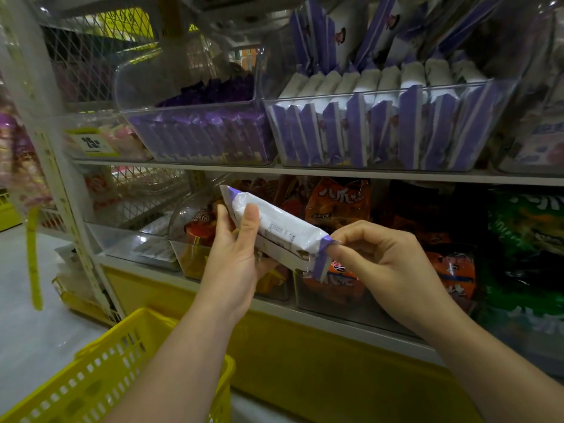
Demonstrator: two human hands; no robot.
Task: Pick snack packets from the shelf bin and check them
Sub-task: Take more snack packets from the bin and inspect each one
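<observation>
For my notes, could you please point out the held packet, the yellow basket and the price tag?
held packet (291, 232): head view, white printed back.
yellow basket (91, 387): head view, latticed wall.
price tag (91, 143): head view, printed number.

Glossy plastic packet (283, 232) — clear plastic bin (381, 129).

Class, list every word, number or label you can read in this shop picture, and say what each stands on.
"25", then a blurred mark: yellow price tag, at the left.
Printed panel on the white packet, gripped by the left hand and pinched by the right hand: too small to read.
White script on the orange bags: too blurred.
</observation>
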